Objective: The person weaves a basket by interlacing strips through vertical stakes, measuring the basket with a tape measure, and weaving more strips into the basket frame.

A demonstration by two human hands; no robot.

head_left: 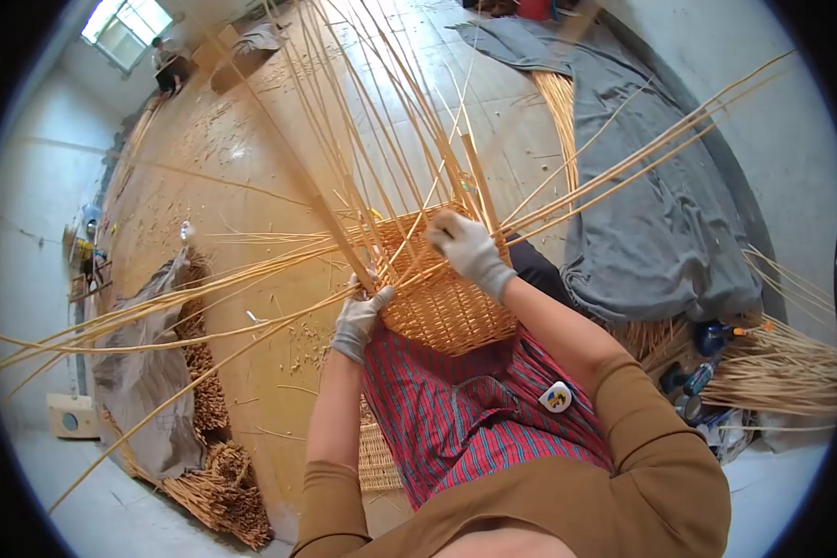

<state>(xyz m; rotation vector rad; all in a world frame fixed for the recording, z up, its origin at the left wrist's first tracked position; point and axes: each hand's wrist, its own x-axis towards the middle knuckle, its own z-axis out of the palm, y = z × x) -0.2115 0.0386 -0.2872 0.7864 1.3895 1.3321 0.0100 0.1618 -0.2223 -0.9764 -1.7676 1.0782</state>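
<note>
A half-woven wicker basket (451,312) rests tilted on my lap, with long willow rods (372,102) standing up from it and others (223,279) fanning out to both sides. My left hand (361,318), in a pale glove with bare fingertips, is closed round the basket's left edge, beside a thick upright stick (293,172). Over the rim on the right is my right hand (465,246), gloved the same way. Its fingers are curled and smeared by motion; what they pinch among the rods is hidden.
A grey cloth (651,214) covers rod bundles on the right, near more loose rods (781,363) and a power drill (699,377). Left lie bundled rods (219,493) under another cloth (149,363). Another person (169,67) is at the far left, near a window (126,33).
</note>
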